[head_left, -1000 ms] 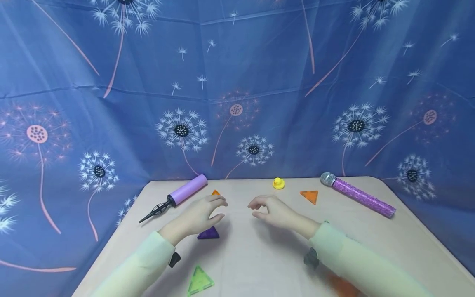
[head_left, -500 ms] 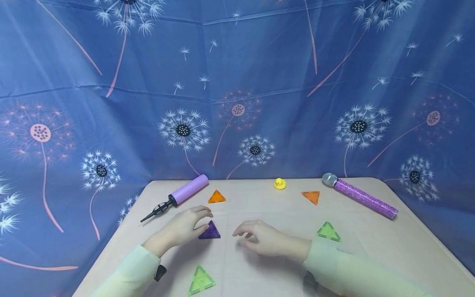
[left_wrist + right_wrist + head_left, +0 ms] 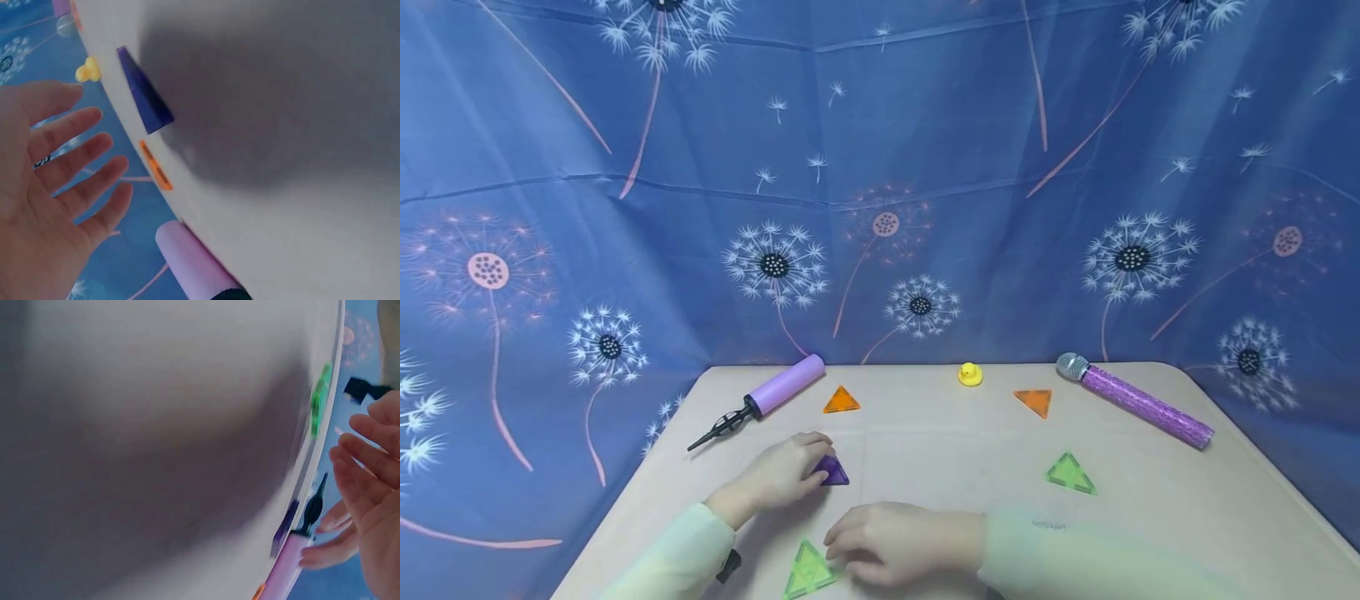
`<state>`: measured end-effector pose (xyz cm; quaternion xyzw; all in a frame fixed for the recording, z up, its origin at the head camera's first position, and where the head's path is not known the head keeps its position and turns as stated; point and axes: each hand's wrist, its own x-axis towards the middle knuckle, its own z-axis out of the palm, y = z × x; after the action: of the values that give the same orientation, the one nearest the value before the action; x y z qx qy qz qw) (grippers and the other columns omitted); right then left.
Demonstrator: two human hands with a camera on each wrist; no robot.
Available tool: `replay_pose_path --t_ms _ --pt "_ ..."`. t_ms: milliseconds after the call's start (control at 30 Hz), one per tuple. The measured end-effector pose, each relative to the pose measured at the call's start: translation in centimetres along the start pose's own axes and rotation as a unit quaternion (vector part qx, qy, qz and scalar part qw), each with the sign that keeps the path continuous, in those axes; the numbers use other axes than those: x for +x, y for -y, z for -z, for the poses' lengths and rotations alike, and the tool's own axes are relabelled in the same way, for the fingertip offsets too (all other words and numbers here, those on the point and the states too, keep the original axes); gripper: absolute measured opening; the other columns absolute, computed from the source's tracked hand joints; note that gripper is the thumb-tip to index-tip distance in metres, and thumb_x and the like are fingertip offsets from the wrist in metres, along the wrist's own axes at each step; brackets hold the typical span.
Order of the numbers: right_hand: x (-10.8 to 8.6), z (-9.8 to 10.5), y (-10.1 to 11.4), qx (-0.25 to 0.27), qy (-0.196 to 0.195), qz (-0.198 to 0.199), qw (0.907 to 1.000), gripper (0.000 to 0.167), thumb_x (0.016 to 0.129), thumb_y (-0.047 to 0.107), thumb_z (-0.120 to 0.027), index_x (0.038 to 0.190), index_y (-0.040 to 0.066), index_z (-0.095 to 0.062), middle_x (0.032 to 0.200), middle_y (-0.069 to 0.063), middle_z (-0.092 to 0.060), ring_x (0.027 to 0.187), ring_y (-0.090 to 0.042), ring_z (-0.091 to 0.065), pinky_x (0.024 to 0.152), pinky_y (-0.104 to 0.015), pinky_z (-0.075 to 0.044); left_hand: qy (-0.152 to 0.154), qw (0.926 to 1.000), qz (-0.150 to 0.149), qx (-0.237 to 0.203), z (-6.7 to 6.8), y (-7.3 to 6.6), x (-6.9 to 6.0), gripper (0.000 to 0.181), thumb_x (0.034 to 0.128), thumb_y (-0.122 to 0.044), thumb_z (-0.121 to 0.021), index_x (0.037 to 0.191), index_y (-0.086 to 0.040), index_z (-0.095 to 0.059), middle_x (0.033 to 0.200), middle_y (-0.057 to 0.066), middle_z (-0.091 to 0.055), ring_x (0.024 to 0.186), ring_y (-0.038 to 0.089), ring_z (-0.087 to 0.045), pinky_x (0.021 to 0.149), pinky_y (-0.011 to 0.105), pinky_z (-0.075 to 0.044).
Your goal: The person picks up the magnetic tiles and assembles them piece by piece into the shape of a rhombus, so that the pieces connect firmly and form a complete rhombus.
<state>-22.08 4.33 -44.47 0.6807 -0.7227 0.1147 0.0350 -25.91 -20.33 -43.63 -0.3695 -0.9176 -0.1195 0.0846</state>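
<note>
My left hand [image 3: 782, 473] hovers over the purple triangular tile [image 3: 835, 472], covering part of it in the head view. In the left wrist view that hand [image 3: 56, 169] has its fingers spread, and the purple tile [image 3: 145, 94] lies apart from them on the table. Low in the head view, my right hand [image 3: 898, 542] reaches left, its loosely bent fingers beside a green triangular tile [image 3: 808, 571]. The right wrist view has this hand [image 3: 375, 487] holding nothing, with the green tile [image 3: 320, 400] lying beyond the fingers.
On the pale table [image 3: 955, 450] also lie two orange triangular tiles, one left [image 3: 842, 401] and one right [image 3: 1036, 402], and another green tile [image 3: 1071, 473]. Along the back are a purple balloon pump [image 3: 786, 386], a yellow rubber duck [image 3: 970, 374] and a glittery purple microphone [image 3: 1142, 404].
My left hand has come back and down to the purple tile. The right hand has swung left and toward me, to the near green tile, uncovering the green tile at right.
</note>
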Motion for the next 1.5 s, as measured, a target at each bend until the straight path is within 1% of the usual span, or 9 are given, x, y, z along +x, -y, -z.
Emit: replay_pose_path --t_ms 167,267,400,533,633,867,1133,1333,1500 --pt "0.9 -0.5 0.8 -0.052 0.067 0.021 0.9962 0.039 0.104 0.026 -0.057 0.141 0.013 -0.060 0.147 0.002 -0.055 0.138 -0.003 -0.043 0.112 -0.013 -0.028 0.035 0.9994 0.008 -0.002 -0.7 -0.4 0.3 0.029 0.0914 -0.013 -0.072 0.118 -0.004 -0.070 0.127 0.014 -0.065 0.118 0.032 -0.063 0.100 0.048 -0.051" --pt "1.2 -0.9 0.9 -0.058 0.109 0.021 0.9921 0.045 0.109 0.033 -0.048 0.151 0.016 -0.050 0.157 0.005 -0.043 0.145 0.000 -0.030 0.112 -0.013 -0.027 0.053 0.9984 0.021 -0.006 -1.0 -0.5 0.3 0.033 0.0923 -0.016 -0.072 0.123 -0.005 -0.069 0.131 0.014 -0.064 0.121 0.033 -0.062 0.101 0.048 -0.051" --pt "1.1 -1.2 1.0 -0.031 0.145 0.020 0.9888 0.048 0.111 0.035 -0.044 0.156 0.018 -0.044 0.163 0.009 -0.033 0.147 0.004 -0.018 0.110 -0.013 -0.029 0.062 0.9978 0.018 -0.013 -1.3 -0.6 0.3 0.033 0.0929 -0.017 -0.072 0.124 -0.006 -0.070 0.131 0.012 -0.064 0.120 0.032 -0.062 0.101 0.047 -0.051" --pt "1.0 -1.2 1.2 -0.016 0.160 0.018 0.9868 0.049 0.110 0.034 -0.045 0.157 0.018 -0.042 0.164 0.010 -0.030 0.148 0.004 -0.016 0.110 -0.012 -0.029 0.061 0.9979 0.009 -0.019 -1.6 -0.6 0.3 0.031 0.0928 -0.016 -0.072 0.122 -0.007 -0.071 0.125 0.007 -0.066 0.116 0.026 -0.064 0.100 0.042 -0.052" --pt "1.0 -1.0 1.3 -0.007 0.161 0.013 0.9868 0.050 0.110 0.034 -0.047 0.157 0.018 -0.042 0.164 0.010 -0.030 0.148 0.004 -0.016 0.110 -0.012 -0.029 0.059 0.9980 0.003 -0.023 -1.7 -0.5 0.3 0.029 0.0917 -0.014 -0.073 0.120 -0.006 -0.071 0.121 0.005 -0.067 0.113 0.024 -0.065 0.099 0.041 -0.053" --pt "-0.2 -0.7 1.0 -0.031 0.139 0.015 0.9897 0.047 0.110 0.036 -0.046 0.153 0.017 -0.048 0.162 0.008 -0.036 0.148 -0.002 -0.022 0.112 -0.015 -0.028 0.061 0.9978 -0.001 -0.027 -1.8 -0.3 0.3 0.029 0.0909 -0.013 -0.073 0.119 -0.006 -0.072 0.120 0.005 -0.067 0.113 0.023 -0.064 0.098 0.040 -0.053" --pt "-2.8 -0.1 0.0 0.000 0.136 -0.026 0.9904 0.053 0.105 0.028 -0.057 0.155 0.016 -0.046 0.160 0.006 -0.039 0.147 -0.003 -0.028 0.113 -0.018 -0.030 0.059 0.9979 0.002 -0.027 -2.0 0.0 0.5 0.030 0.0898 -0.014 -0.074 0.119 -0.005 -0.071 0.117 0.005 -0.067 0.110 0.023 -0.064 0.098 0.041 -0.053" --pt "-4.6 0.4 -0.5 0.045 0.111 -0.052 0.9914 0.052 0.101 0.021 -0.059 0.152 0.015 -0.050 0.158 0.003 -0.042 0.145 -0.005 -0.034 0.112 -0.020 -0.034 0.064 0.9967 0.026 -0.042 -1.9 0.0 0.6 0.033 0.0895 -0.016 -0.076 0.120 -0.004 -0.070 0.119 0.008 -0.067 0.113 0.027 -0.064 0.101 0.044 -0.051" --pt "-5.9 0.4 -1.0 0.044 0.094 -0.071 0.9920 0.051 0.101 0.021 -0.059 0.151 0.016 -0.051 0.157 0.004 -0.044 0.143 -0.005 -0.037 0.111 -0.023 -0.038 0.055 0.9954 0.038 -0.068 -1.9 0.0 0.6 0.035 0.0890 -0.014 -0.076 0.121 -0.003 -0.069 0.119 0.010 -0.068 0.114 0.029 -0.063 0.102 0.047 -0.050"
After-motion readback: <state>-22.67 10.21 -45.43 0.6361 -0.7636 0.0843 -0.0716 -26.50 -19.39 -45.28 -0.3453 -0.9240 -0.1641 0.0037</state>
